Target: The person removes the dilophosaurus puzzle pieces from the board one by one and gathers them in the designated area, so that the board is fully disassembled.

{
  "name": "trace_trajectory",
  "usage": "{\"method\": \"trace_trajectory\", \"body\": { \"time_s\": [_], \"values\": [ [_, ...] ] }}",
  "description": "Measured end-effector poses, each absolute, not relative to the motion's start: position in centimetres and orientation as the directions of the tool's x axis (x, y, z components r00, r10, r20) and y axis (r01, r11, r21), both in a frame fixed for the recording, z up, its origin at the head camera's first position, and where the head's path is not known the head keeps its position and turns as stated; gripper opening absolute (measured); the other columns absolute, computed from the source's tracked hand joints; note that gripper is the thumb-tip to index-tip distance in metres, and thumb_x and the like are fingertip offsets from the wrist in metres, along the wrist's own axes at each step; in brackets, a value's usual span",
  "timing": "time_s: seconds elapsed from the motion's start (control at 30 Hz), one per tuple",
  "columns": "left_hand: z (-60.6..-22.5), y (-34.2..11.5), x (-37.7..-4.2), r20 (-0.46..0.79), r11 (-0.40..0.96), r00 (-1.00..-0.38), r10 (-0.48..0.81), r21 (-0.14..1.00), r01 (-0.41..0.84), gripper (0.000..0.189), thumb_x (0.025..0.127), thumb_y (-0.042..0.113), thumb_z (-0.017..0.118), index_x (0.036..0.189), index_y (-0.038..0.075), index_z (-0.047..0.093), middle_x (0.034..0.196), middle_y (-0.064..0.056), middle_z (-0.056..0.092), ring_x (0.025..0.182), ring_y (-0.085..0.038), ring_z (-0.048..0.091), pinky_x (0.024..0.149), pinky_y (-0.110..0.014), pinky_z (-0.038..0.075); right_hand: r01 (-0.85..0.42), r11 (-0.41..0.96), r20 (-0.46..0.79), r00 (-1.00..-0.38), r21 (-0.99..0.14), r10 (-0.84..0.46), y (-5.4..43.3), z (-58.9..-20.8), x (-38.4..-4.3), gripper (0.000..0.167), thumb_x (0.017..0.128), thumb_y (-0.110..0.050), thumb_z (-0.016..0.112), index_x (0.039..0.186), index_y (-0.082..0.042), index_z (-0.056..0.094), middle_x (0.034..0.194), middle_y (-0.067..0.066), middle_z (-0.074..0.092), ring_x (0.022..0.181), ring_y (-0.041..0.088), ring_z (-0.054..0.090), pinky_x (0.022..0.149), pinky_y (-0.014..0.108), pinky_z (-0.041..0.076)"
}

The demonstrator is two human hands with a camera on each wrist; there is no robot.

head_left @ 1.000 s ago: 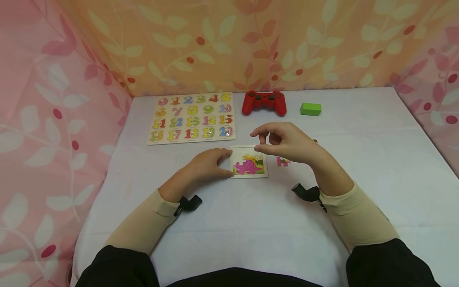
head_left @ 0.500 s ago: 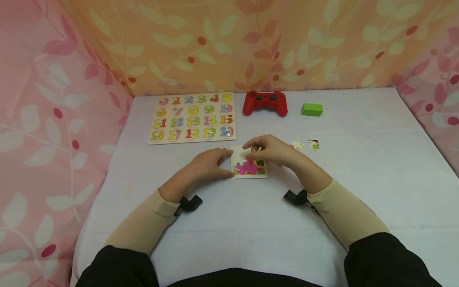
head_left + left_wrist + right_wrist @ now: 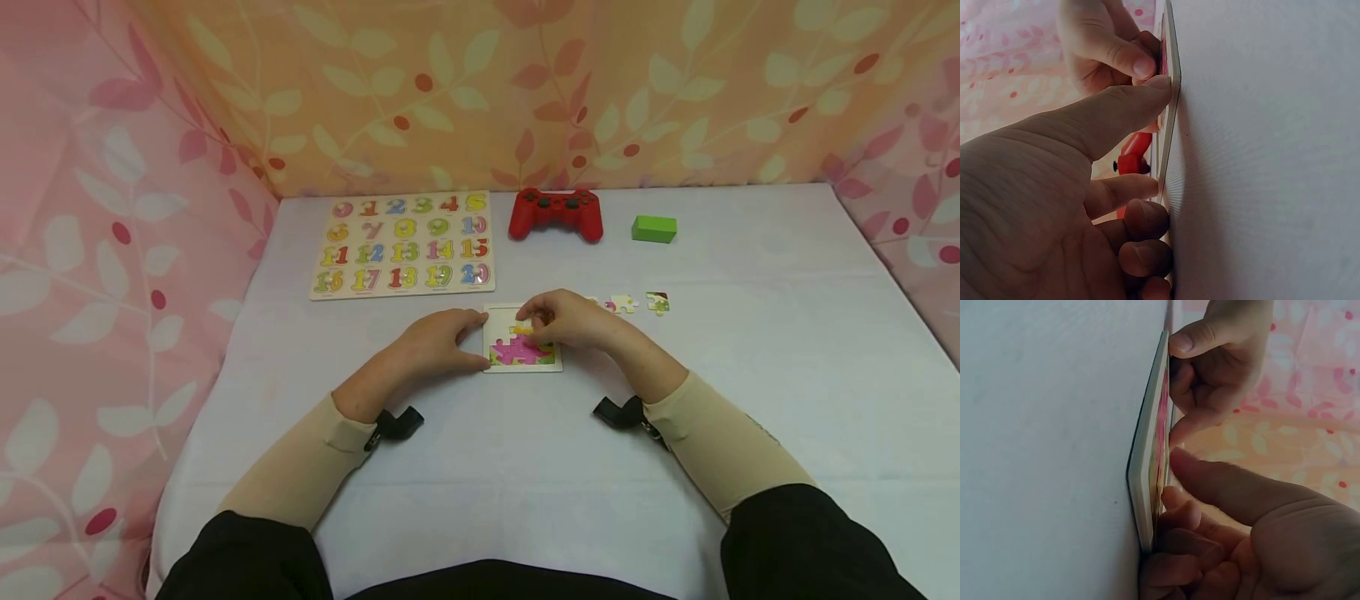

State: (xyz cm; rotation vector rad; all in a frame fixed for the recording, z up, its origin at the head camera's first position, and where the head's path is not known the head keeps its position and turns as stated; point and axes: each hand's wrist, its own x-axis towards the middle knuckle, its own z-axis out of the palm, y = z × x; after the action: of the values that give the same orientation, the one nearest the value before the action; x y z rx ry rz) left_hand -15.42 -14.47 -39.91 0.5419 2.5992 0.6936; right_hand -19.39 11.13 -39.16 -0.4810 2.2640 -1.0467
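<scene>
A small square jigsaw board (image 3: 499, 316) with a pale frame lies flat on the table, holding pink, yellow and green pieces that show part of a pink dinosaur. My left hand (image 3: 422, 354) holds its left side, thumb at the near corner and index finger at the far corner. In the left wrist view the left thumb (image 3: 1141, 103) presses against the frame. My right hand (image 3: 567, 321) is over the board's right half, thumb and index tips at the pieces and apart from each other. No piece shows between them. The hand hides the board's upper right part.
Loose jigsaw pieces, among them a white and pink one (image 3: 622, 304) and a brown and green one (image 3: 657, 302), lie beyond the right hand. Farther back are a number puzzle board (image 3: 402, 246), a red game controller (image 3: 556, 214) and a green block (image 3: 654, 228).
My right hand has come down from above the board onto its pieces, then shifted slightly right. The left hand stays at the board's left edge.
</scene>
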Motion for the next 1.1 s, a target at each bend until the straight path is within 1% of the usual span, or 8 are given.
{"method": "trace_trajectory", "body": {
  "time_s": [0.2, 0.4, 0.53, 0.77, 0.93, 1.1],
  "values": [
    [-40.01, -14.46, -15.44, -0.266, 0.801, -0.848, 0.458, 0.537, 0.265, 0.081, 0.085, 0.047, 0.082, 0.152, 0.013, 0.051, 0.103, 0.000, 0.059, 0.101, -0.021, 0.051, 0.089, -0.039, 0.043, -0.079, 0.640, -0.357, -0.775, -0.764, -0.522, 10.95, -39.71, -19.50, 0.034, 0.090, -0.009, 0.079, 0.121, -0.005, 0.068, 0.082, 0.007, 0.050, 0.081, 0.021, 0.048, 0.071, 0.032, 0.038],
    [-40.28, -14.51, -15.52, -0.255, 0.796, -0.850, 0.462, 0.542, 0.269, 0.081, 0.085, 0.047, 0.082, 0.152, 0.013, 0.051, 0.106, 0.001, 0.060, 0.102, -0.021, 0.052, 0.091, -0.039, 0.044, -0.064, 0.613, -0.338, -0.787, -0.788, -0.516, 10.99, -39.79, -19.44, 0.032, 0.089, -0.007, 0.080, 0.117, -0.005, 0.065, 0.085, 0.008, 0.048, 0.084, 0.022, 0.047, 0.071, 0.033, 0.039],
    [-40.29, -14.55, -15.54, -0.255, 0.796, -0.850, 0.461, 0.543, 0.269, 0.081, 0.085, 0.047, 0.082, 0.152, 0.013, 0.051, 0.105, 0.001, 0.060, 0.101, -0.021, 0.052, 0.090, -0.039, 0.044, -0.073, 0.603, -0.325, -0.788, -0.794, -0.523, 10.96, -39.80, -19.37, 0.033, 0.088, -0.007, 0.080, 0.117, -0.005, 0.064, 0.086, 0.009, 0.049, 0.084, 0.023, 0.048, 0.072, 0.033, 0.040],
    [-40.23, -14.58, -15.54, -0.261, 0.798, -0.849, 0.461, 0.540, 0.267, 0.081, 0.085, 0.047, 0.082, 0.152, 0.013, 0.051, 0.099, 0.000, 0.059, 0.099, -0.021, 0.052, 0.087, -0.038, 0.043, -0.135, 0.643, -0.319, -0.781, -0.754, -0.537, 10.87, -39.61, -19.11, 0.035, 0.091, -0.011, 0.077, 0.124, -0.008, 0.067, 0.089, 0.008, 0.053, 0.088, 0.023, 0.051, 0.074, 0.034, 0.041],
    [-40.07, -14.50, -15.49, -0.268, 0.799, -0.846, 0.461, 0.539, 0.265, 0.081, 0.085, 0.046, 0.082, 0.152, 0.013, 0.051, 0.098, -0.002, 0.057, 0.098, -0.021, 0.051, 0.085, -0.039, 0.042, -0.139, 0.633, -0.311, -0.779, -0.761, -0.545, 10.90, -39.68, -19.05, 0.034, 0.091, -0.010, 0.077, 0.121, -0.007, 0.063, 0.089, 0.009, 0.051, 0.088, 0.023, 0.050, 0.073, 0.034, 0.041],
    [-40.01, -14.44, -15.51, -0.271, 0.803, -0.844, 0.462, 0.533, 0.268, 0.081, 0.086, 0.046, 0.082, 0.152, 0.013, 0.050, 0.097, -0.002, 0.056, 0.099, -0.021, 0.051, 0.086, -0.038, 0.042, -0.122, 0.629, -0.323, -0.774, -0.768, -0.544, 10.87, -39.82, -19.03, 0.043, 0.085, -0.014, 0.084, 0.120, -0.009, 0.059, 0.093, 0.010, 0.050, 0.091, 0.024, 0.050, 0.073, 0.035, 0.041]
  ]
}}
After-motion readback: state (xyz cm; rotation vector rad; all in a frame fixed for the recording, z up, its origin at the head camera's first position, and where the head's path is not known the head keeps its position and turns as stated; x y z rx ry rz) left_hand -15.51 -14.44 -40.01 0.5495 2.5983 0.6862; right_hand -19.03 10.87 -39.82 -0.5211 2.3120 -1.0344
